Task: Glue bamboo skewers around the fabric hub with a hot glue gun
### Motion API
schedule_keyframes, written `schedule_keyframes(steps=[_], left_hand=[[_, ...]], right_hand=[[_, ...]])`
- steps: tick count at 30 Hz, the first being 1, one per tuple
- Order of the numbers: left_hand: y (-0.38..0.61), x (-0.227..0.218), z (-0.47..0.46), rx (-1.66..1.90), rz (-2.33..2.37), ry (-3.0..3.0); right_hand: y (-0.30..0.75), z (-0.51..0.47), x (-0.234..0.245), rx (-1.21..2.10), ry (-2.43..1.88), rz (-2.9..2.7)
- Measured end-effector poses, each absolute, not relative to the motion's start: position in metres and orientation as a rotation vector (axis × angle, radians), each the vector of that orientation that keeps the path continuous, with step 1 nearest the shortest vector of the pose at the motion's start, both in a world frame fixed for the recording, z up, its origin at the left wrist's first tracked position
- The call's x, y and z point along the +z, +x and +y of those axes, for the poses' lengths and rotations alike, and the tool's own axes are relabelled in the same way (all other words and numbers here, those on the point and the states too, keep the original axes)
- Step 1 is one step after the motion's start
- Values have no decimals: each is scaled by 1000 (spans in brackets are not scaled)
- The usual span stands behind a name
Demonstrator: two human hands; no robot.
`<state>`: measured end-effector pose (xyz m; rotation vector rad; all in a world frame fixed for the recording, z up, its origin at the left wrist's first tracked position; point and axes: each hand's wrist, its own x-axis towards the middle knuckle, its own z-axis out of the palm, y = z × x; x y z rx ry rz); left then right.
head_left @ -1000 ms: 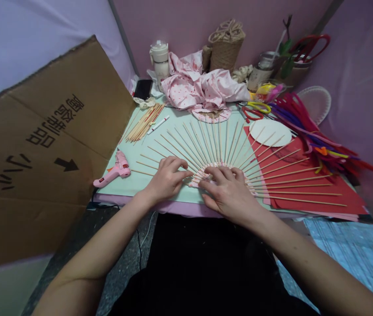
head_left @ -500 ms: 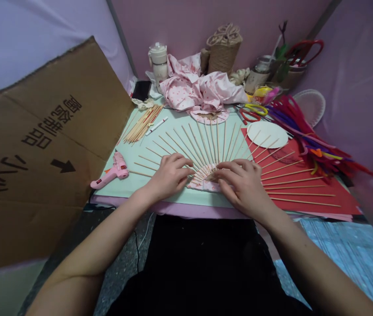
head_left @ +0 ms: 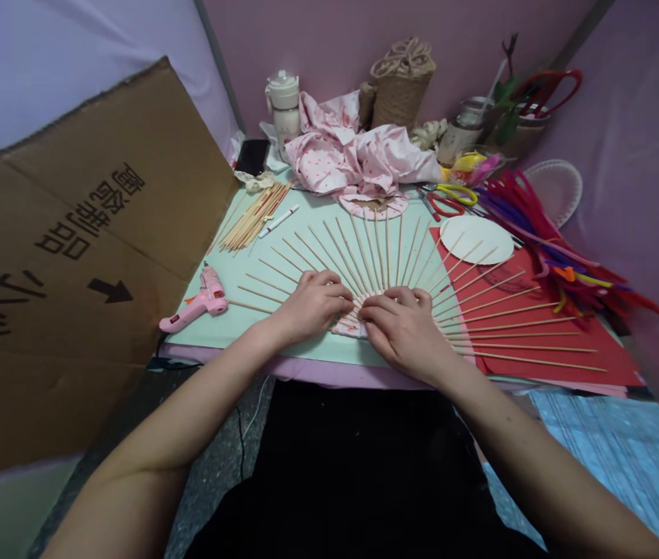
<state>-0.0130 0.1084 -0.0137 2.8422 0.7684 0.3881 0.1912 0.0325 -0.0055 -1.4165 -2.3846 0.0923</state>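
A fan-shaped array of thin wooden sticks [head_left: 338, 245] spreads from a small pink-and-white fabric base [head_left: 348, 327] near the table's front edge. My left hand [head_left: 316, 307] bends its fingers onto the base's left side, thumb and fingertips close together on the cloth and stick ends. From the right, my right hand [head_left: 404, 324] covers much of the base, its fingers curled down and pressed together on it. The fingertips of both hands nearly meet, and part of the base is hidden under them.
A pink glue gun [head_left: 199, 300] and a pile of loose sticks [head_left: 255, 217] lie left. Red paper [head_left: 585, 334], a white oval [head_left: 476, 239] and pipe cleaners [head_left: 530, 206] are right. Behind are scissors [head_left: 449, 203], crumpled fabric [head_left: 358, 159] and a bottle [head_left: 284, 109]. Cardboard [head_left: 73, 295] stands left.
My right hand has moved left over the fabric base, uncovering stick ends on the right. My left hand has shifted slightly right, so the hands are closer together. The view has moved slightly.
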Motion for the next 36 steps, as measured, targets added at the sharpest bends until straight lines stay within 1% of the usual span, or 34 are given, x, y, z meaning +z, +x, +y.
schedule_keyframes(steps=[7, 18, 36], left_hand=[[-15, -16, 110, 430, 738, 2821], [-16, -17, 111, 441, 717, 2832], [-19, -18, 113, 430, 683, 2837]], right_hand=[[190, 32, -8, 58, -1394, -2410], [182, 30, -6, -88, -1366, -2452], [178, 30, 0, -105, -1391, -2511]])
